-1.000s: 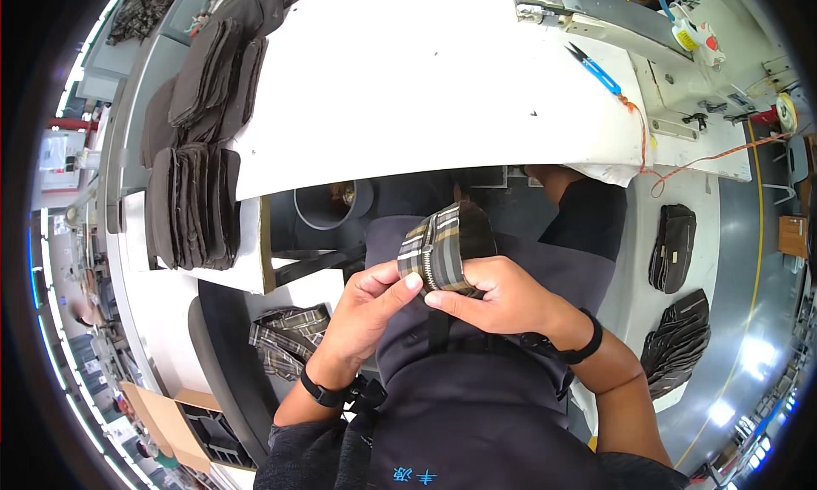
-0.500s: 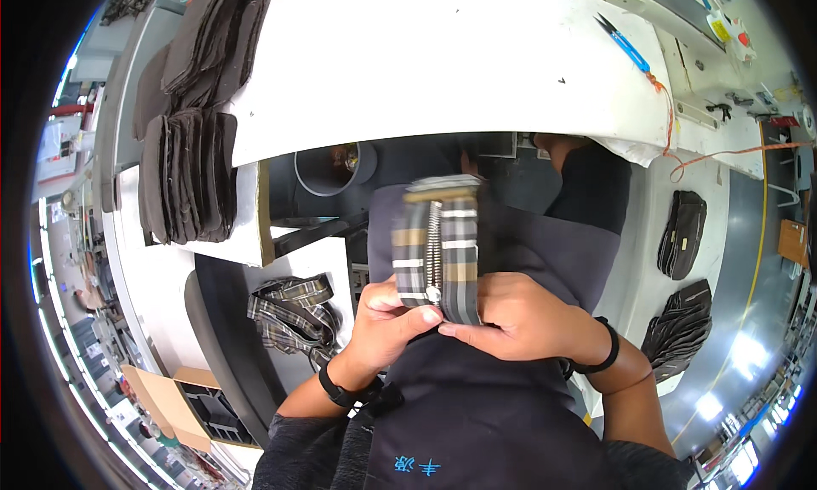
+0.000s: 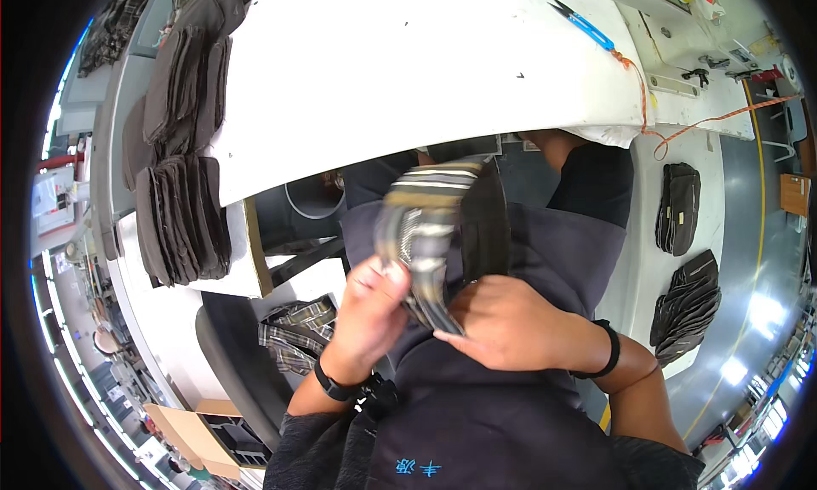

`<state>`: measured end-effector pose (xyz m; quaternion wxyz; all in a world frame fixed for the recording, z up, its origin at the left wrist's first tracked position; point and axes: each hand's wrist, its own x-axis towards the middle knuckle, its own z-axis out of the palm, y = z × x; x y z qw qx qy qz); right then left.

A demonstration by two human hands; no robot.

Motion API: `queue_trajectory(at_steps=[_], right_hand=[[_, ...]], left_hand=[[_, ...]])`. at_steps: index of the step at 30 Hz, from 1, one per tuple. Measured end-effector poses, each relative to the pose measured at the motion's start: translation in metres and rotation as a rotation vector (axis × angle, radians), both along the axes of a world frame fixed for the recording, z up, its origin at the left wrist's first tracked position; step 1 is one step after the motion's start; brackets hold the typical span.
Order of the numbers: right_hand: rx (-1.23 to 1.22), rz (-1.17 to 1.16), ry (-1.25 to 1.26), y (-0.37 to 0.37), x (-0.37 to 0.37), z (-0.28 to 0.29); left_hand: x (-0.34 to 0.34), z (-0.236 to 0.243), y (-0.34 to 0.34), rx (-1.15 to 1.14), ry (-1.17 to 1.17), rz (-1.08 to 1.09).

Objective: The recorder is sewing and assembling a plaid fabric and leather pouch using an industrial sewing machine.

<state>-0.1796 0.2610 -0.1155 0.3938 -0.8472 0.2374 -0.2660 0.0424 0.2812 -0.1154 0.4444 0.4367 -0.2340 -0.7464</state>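
From where I stand, the curved grey, tan and white plaid cloth band is up over the person's lap, its long axis running roughly from six to twelve o'clock, most of it at twelve from the grip. Both hands are about equally near: the left hand has its grip closed on the band's edge at seven o'clock, thumb on top; the right hand pinches the lower end at about six. Blur hides exactly where the right fingertips press. A pale metal zip shows faintly along the band. Crumpled plaid cloth strips lie at eight o'clock; blue-handled steel snips rest on the white counter towards one.
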Motion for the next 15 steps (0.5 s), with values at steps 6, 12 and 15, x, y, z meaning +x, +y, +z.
queue_trajectory(at_steps=[6,12,15], right_hand=[[-0.323,-0.096,0.255,-0.017,-0.012,0.023],[-0.687,-0.429,0.251,-0.104,-0.009,0.047],[-0.712,-0.448,0.28,-0.131,0.002,0.026]], left_hand=[[0.006,0.005,-0.056,-0.197,0.116,0.03],[0.017,0.018,-0.12,-0.138,0.036,0.266],[0.053,-0.011,-0.132,-0.212,-0.616,0.396]])
